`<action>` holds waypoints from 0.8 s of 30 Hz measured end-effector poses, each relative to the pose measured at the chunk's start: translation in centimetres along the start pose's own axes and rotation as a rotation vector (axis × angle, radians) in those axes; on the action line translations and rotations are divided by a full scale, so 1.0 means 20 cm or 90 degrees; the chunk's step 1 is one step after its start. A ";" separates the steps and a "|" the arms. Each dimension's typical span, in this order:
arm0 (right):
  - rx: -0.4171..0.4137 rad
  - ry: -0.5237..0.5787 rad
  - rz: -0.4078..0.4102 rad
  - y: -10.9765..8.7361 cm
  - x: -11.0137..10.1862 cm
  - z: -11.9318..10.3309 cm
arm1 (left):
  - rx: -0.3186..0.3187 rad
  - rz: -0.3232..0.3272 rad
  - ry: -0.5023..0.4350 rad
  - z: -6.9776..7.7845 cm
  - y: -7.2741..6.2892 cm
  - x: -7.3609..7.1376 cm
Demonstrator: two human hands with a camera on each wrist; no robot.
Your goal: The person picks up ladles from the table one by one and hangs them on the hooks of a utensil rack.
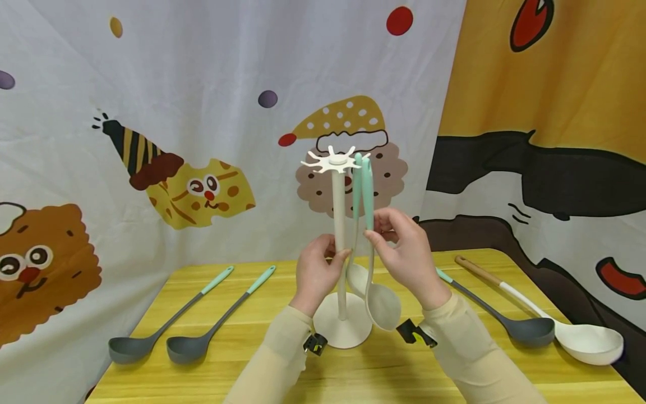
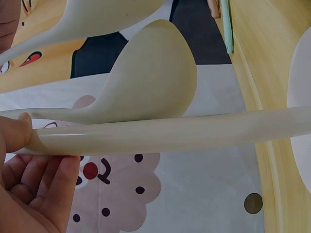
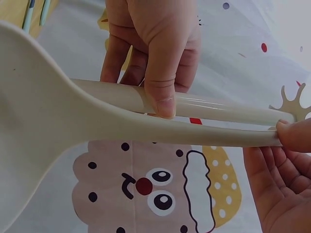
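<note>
A cream utensil stand (image 1: 339,207) with a round base and a ring of hooks on top stands at the table's middle. My left hand (image 1: 318,269) grips its pole, thumb in front. One cream ladle with a mint handle (image 1: 358,279) hangs from the hooks, its bowl close beside the pole in the left wrist view. In front of it is a second such ladle (image 1: 384,307), which my right hand (image 1: 406,249) pinches at the bottom of the mint grip. Its handle top overlaps the hooks' right side in the head view.
Two grey ladles with mint handles, an outer one (image 1: 132,348) and an inner one (image 1: 188,348), lie at the left. To the right lie another grey ladle (image 1: 530,331) and a white ladle (image 1: 590,343) with a wooden grip. A printed curtain (image 1: 227,84) hangs behind the table.
</note>
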State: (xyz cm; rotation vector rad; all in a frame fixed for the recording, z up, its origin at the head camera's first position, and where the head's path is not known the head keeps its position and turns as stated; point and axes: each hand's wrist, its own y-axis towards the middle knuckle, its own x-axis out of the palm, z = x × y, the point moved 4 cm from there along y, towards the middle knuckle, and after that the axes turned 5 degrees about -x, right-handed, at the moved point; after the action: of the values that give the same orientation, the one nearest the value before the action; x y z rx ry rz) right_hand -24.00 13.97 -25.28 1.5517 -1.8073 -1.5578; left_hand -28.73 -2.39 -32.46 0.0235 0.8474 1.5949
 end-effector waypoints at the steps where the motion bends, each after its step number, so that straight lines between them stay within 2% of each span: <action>1: 0.000 0.000 0.001 0.00 0.00 0.00 | 0.000 0.000 0.000 0.00 0.00 0.00; 13: -0.013 0.013 -0.004 0.00 0.01 -0.01 | 0.010 0.002 -0.002 0.00 0.00 0.00; 24: 0.003 0.030 -0.010 0.00 0.04 -0.02 | 0.010 0.008 -0.003 0.00 0.00 0.00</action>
State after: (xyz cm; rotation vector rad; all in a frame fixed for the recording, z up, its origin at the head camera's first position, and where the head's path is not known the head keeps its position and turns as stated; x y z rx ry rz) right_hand -24.02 13.06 -25.38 1.5959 -1.7789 -1.5119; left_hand -28.66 -2.46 -32.51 0.0441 0.8576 1.5984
